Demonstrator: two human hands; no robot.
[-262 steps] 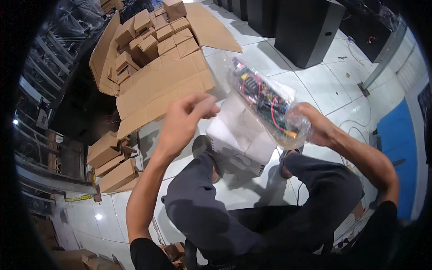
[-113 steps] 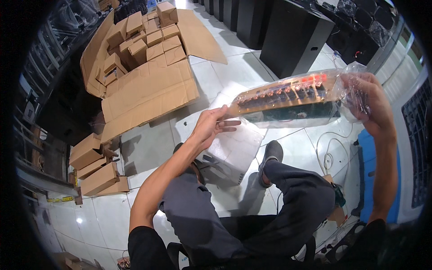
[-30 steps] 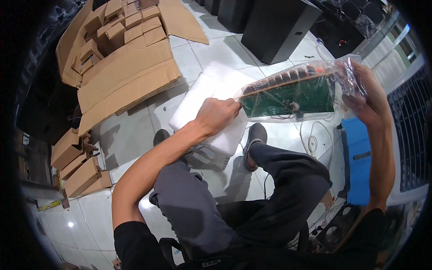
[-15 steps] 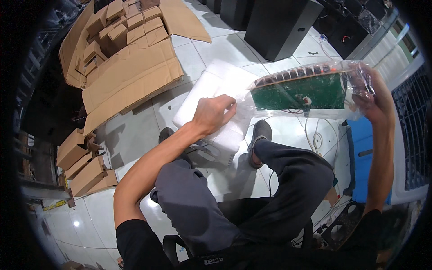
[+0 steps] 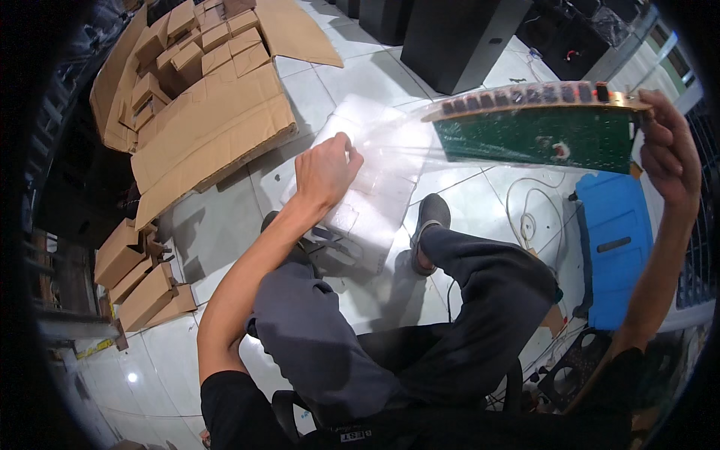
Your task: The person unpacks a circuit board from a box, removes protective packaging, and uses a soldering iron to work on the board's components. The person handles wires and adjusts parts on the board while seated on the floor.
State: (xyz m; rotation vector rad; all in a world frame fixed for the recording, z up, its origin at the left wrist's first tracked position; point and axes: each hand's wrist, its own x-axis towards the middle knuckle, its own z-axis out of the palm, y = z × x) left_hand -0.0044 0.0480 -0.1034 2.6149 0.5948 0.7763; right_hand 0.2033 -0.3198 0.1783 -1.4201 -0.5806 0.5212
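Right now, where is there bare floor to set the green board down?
Bare tiles lie between the flat cardboard and the left shoe, and behind the foam sheet toward the black cabinet. Crowded: cables by the blue bin.

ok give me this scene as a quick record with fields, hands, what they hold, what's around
right hand: grips the right end of a long green circuit board with a row of knobs, held up in the air
left hand: pinches the clear plastic bag, stretched off the board's left end
posture: seated, legs in dark grey trousers, shoes on the tiled floor
below the hands: white foam sheet
left side: flattened brown cardboard boxes
right side: blue plastic case
top: black cabinet
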